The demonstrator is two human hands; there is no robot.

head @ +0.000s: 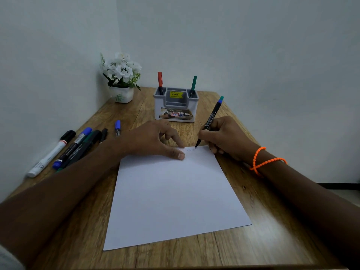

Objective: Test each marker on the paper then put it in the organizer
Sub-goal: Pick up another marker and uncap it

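Note:
A white sheet of paper [175, 195] lies on the wooden table. My right hand [224, 137] grips a thin black marker [213, 115] with a blue-green end, its tip touching the paper's far edge beside small zigzag marks [190, 150]. My left hand [155, 141] presses flat on the paper's far edge, fingers spread. The grey organizer [176, 108] stands behind the paper, holding a red-capped marker [160, 80] on its left and a green-capped marker [193, 84] on its right. A blue cap [117, 127] lies left of my left hand.
Several markers [76, 147] lie in a row at the table's left edge, among them a white one with a black cap [50, 154]. A pot of white flowers [121, 78] stands in the far left corner against the wall. The table's right edge drops to the floor.

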